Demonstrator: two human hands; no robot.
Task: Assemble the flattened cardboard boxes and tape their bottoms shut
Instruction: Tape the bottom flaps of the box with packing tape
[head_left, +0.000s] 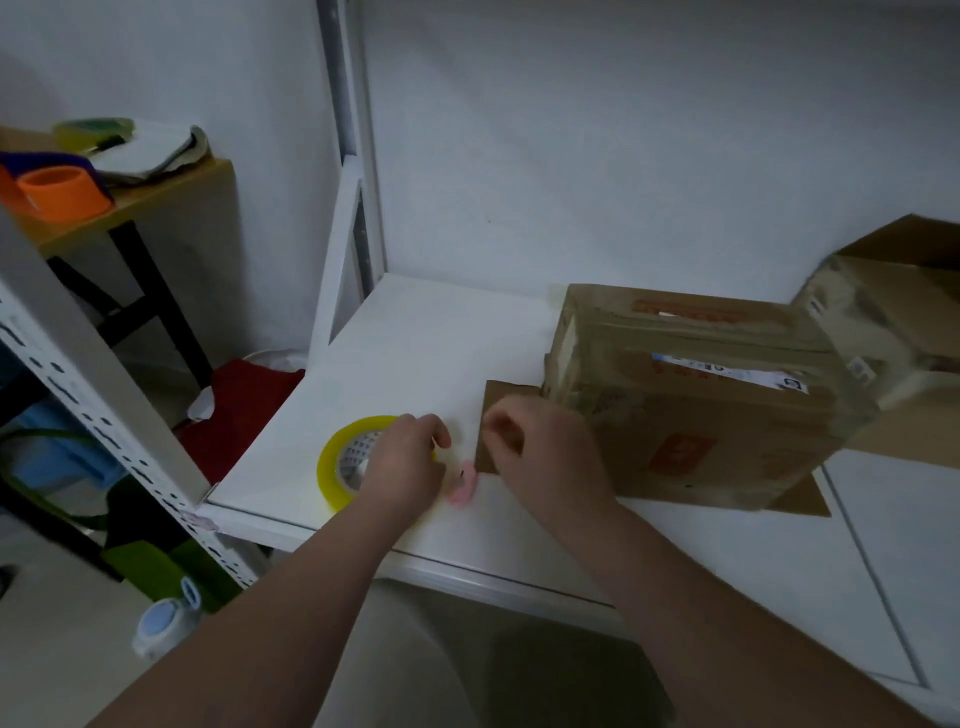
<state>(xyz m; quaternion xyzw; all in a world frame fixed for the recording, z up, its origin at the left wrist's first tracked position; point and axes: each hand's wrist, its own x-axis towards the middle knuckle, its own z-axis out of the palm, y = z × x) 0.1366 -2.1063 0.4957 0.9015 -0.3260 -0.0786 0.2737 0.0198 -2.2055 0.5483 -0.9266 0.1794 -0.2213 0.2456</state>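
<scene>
Box (727, 431), unreadable red print (680, 454), white label (727, 370), left hand (402, 462) gripping tape (332, 462)

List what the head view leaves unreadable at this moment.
Head view:
tape roll: right side covered by the left hand.
pink object: blurred, small; identity unclear.
right hand: curled fingers hide whether it pinches anything.
box labels: print blurred.
second box: cut off by the right edge.

Your left hand (402, 462) and right hand (545, 457) are bare; your left forearm (291, 597) and right forearm (701, 597) are uncovered down to the view's bottom edge.
</scene>
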